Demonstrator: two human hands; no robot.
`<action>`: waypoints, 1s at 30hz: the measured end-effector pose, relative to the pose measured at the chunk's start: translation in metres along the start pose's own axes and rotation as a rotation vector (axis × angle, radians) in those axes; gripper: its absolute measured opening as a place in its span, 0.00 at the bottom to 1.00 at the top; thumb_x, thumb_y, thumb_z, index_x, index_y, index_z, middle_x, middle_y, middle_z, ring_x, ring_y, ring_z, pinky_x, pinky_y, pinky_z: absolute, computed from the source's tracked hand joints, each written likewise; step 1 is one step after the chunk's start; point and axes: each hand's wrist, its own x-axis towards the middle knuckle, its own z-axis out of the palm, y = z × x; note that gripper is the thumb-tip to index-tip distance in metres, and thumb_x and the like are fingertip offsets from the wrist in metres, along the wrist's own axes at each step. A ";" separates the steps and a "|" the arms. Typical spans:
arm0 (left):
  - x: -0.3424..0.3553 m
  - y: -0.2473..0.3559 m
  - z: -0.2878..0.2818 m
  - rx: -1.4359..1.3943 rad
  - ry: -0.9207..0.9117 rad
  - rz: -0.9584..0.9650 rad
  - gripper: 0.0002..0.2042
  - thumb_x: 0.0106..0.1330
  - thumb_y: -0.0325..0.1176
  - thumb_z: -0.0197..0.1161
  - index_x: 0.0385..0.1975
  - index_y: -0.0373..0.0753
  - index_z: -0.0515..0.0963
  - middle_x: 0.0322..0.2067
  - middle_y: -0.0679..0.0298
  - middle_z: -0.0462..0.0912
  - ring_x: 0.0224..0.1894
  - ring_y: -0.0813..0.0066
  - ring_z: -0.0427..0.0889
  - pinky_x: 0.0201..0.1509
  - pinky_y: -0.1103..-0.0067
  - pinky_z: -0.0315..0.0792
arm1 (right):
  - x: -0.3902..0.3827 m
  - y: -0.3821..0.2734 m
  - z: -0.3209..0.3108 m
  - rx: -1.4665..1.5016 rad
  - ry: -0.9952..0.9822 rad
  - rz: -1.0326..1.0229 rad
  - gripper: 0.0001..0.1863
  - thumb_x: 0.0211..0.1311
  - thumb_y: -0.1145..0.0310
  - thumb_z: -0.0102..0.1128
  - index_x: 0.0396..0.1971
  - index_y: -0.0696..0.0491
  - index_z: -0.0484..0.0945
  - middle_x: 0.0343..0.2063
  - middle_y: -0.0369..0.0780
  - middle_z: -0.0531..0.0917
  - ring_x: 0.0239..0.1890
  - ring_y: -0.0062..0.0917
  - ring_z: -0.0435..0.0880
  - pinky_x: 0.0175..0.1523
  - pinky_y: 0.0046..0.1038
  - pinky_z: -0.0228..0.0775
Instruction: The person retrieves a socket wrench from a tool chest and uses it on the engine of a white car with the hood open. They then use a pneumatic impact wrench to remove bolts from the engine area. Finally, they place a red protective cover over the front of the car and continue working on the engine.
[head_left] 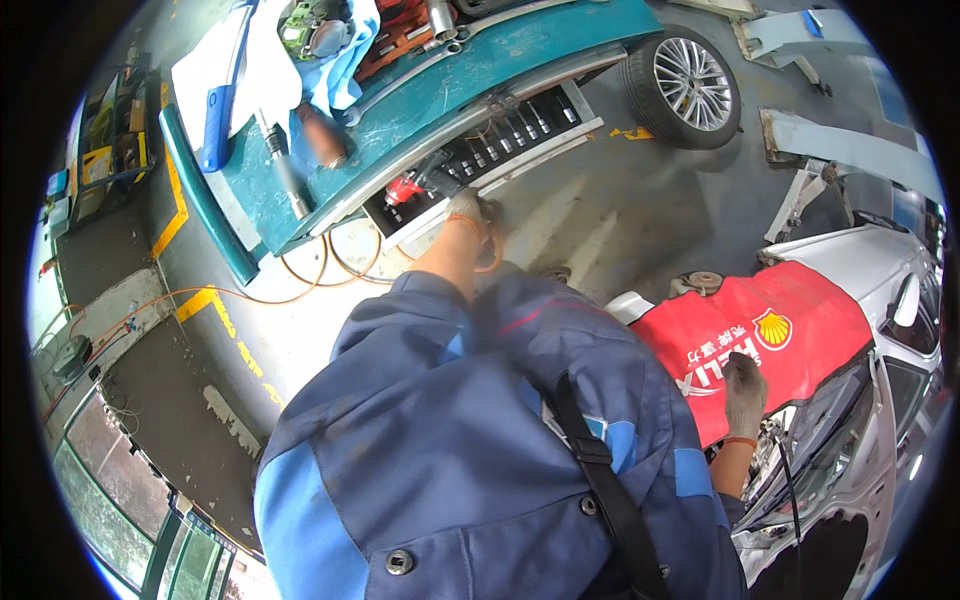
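Note:
My left hand point(466, 212), in a grey work glove, is closed round the handle end of a red and black impact wrench point(404, 189). The wrench lies over the open drawer point(540, 158) of a teal workbench point(520, 50); my glove hides part of its handle. An orange air hose point(497, 252) loops beside that wrist. On the right, my gloved right hand point(745, 390) rests on a red fender cover point(810, 320) with its fingers out and nothing visible in them. The cover lies over the front of a silver car point(890, 262).
Several sockets point(515, 135) stand in the drawer. On the bench lie a blue-handled tool point(216, 130), a long ratchet-like tool point(290, 180), a brown object point(322, 138) and wrenches point(425, 68). A wheel point(690, 85) stands beyond the bench; pale lift arms point(850, 140) are at right.

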 end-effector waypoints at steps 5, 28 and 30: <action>-0.040 0.036 -0.039 0.059 -0.068 0.040 0.10 0.71 0.33 0.61 0.26 0.44 0.72 0.19 0.68 0.70 0.15 0.74 0.67 0.19 0.74 0.63 | -0.003 -0.008 0.020 -0.088 -0.032 -0.040 0.17 0.70 0.64 0.64 0.51 0.59 0.85 0.40 0.45 0.90 0.43 0.31 0.90 0.51 0.32 0.80; -0.386 -0.077 0.115 2.057 -1.012 0.526 0.18 0.67 0.40 0.60 0.42 0.29 0.83 0.25 0.54 0.86 0.28 0.68 0.86 0.34 0.71 0.76 | 0.002 -0.157 0.093 1.369 -0.029 -0.249 0.22 0.71 0.62 0.66 0.59 0.56 0.75 0.45 0.42 0.85 0.43 0.26 0.85 0.49 0.31 0.79; -0.414 -0.111 0.135 2.051 -1.242 0.498 0.19 0.68 0.43 0.64 0.45 0.30 0.83 0.28 0.52 0.88 0.29 0.66 0.87 0.36 0.70 0.78 | -0.015 -0.156 0.073 1.912 0.268 -0.192 0.18 0.68 0.70 0.67 0.56 0.56 0.77 0.41 0.42 0.86 0.43 0.29 0.85 0.51 0.33 0.80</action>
